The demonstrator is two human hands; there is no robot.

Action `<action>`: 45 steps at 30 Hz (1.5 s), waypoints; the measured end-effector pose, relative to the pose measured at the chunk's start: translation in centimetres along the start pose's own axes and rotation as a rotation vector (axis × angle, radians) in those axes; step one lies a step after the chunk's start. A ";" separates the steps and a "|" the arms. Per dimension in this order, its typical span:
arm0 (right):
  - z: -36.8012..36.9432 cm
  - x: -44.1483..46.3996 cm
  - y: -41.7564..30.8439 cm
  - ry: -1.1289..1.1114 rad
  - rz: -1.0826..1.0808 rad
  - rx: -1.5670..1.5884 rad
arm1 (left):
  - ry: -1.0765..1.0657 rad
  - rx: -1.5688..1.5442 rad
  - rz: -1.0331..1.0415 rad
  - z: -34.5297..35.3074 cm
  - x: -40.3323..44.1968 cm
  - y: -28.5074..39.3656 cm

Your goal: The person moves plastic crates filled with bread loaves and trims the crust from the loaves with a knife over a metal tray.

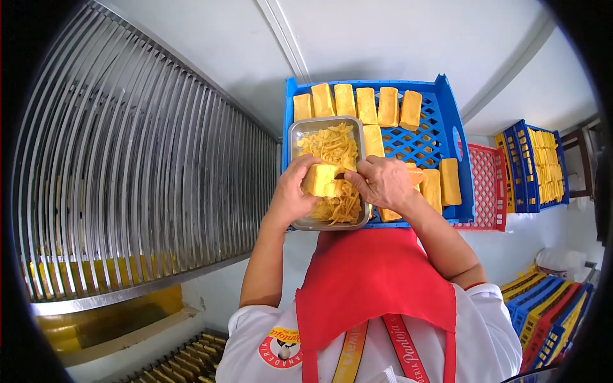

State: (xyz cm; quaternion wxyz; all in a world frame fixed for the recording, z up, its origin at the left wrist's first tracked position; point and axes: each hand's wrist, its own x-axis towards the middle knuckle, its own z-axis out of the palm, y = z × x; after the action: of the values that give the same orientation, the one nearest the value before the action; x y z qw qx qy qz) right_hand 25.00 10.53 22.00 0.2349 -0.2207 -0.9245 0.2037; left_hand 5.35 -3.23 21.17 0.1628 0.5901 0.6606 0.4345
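Observation:
My left hand (295, 191) is closed around a yellow rectangular block (322, 181) above a metal pan (294, 142). Yellow shavings and strips (333, 144) lie heaped in that pan. My right hand (387, 182) meets the block from the right, its fingers wrapped round a knife with an orange handle (417, 175). Part of the dark blade shows against the block's right side; the rest is hidden. Beneath the pan is a blue plastic crate (468, 185), where more yellow blocks (345, 99) stand along the far side and others (450, 182) lie at the near right.
A slatted metal rack (147, 153) fills the left side. Right of the blue crate sits a red crate (488, 185), with stacked blue crates (520, 169) of yellow pieces beyond. Coloured crates (549, 313) stand at lower right. A red apron (377, 281) covers my front.

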 end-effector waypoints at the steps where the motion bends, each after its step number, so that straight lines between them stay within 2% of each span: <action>1: 0.2 0.0 0.0 0.002 0.006 -0.003 | -0.026 0.003 0.007 -0.2 0.1 0.1; 3: 0.9 -0.1 0.3 -0.087 -0.044 0.030 | -0.050 -0.003 0.037 -0.3 0.5 -0.1; 7: 1.9 -0.2 0.8 -0.159 -0.012 0.007 | -0.084 -0.014 0.045 0.2 1.0 0.2; 9: 2.3 -0.2 0.4 -0.291 0.230 0.025 | -0.074 0.020 0.085 0.4 1.4 0.4; 10: 2.3 -0.2 0.3 -0.289 0.236 0.022 | -0.056 0.058 0.121 0.5 1.6 0.4; 12: 2.1 0.0 0.2 -0.431 0.663 0.624 | -0.058 0.124 0.149 0.5 1.6 -0.4; 13: 1.8 0.0 0.3 -0.430 0.664 0.623 | -0.057 0.195 0.172 0.3 1.5 -0.8; 15: 1.2 0.0 0.8 -0.418 0.677 0.743 | -0.029 0.137 0.130 -0.3 1.2 -1.3; 16: 1.1 -0.1 0.9 -0.418 0.676 0.743 | -0.002 0.079 0.088 -0.5 1.0 -1.5; 17: 1.1 -0.3 0.9 -0.425 0.533 0.404 | -0.001 0.079 0.087 -0.4 0.8 -2.1; 18: 1.1 -0.4 1.0 -0.424 0.382 0.068 | 0.053 -0.243 -0.164 -0.1 0.5 -3.0; 19: 1.4 -0.7 1.2 -0.427 0.377 0.067 | 0.108 -0.565 -0.416 -0.1 0.4 -3.1; 20: 1.9 -0.9 1.4 -0.358 0.376 0.111 | 0.201 -0.572 -0.506 -0.1 0.6 -2.9; 21: 2.2 -1.0 1.4 -0.290 0.375 0.156 | 0.210 -0.571 -0.507 0.0 0.6 -3.0; 22: 2.3 -0.9 1.0 -0.294 0.369 0.156 | 0.212 -0.828 -0.621 0.2 0.6 -3.2; 24: 2.0 -0.4 -0.1 -0.151 0.272 0.242 | 0.199 -1.350 -0.833 0.5 0.6 -3.4; 25: 1.8 -0.2 -0.5 -0.150 0.272 0.241 | 0.198 -1.351 -0.832 0.6 0.8 -3.4; 27: 1.4 0.2 -1.3 -0.085 0.166 0.215 | 0.131 -1.545 -0.822 0.9 1.2 -3.3; 31: 1.3 0.4 -1.5 -0.081 0.231 0.175 | 0.089 -1.546 -0.833 2.2 2.2 -2.2; 35: 1.1 0.0 -0.8 -0.023 0.167 0.085 | -0.026 -1.584 -0.884 3.7 2.9 -3.1; 37: 0.7 -0.3 -0.1 -0.050 0.081 0.077 | -0.124 -1.585 -1.011 3.9 3.6 -3.2; 38: 0.6 -0.4 0.1 -0.047 0.080 0.063 | -0.141 -1.557 -1.012 4.4 3.8 -3.4; 41: 0.7 -1.1 0.5 0.052 0.057 0.057 | -0.083 -1.436 -0.996 5.9 4.2 -2.4; 45: -0.4 -2.0 1.2 0.069 0.122 0.063 | -0.009 -1.331 -0.979 6.7 4.6 -1.2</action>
State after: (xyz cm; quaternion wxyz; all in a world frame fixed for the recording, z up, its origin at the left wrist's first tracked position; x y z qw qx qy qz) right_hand 27.15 10.57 21.04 0.2605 -0.2758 -0.8939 0.2389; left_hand 8.35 3.69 17.80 0.6518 0.0175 0.4467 0.6126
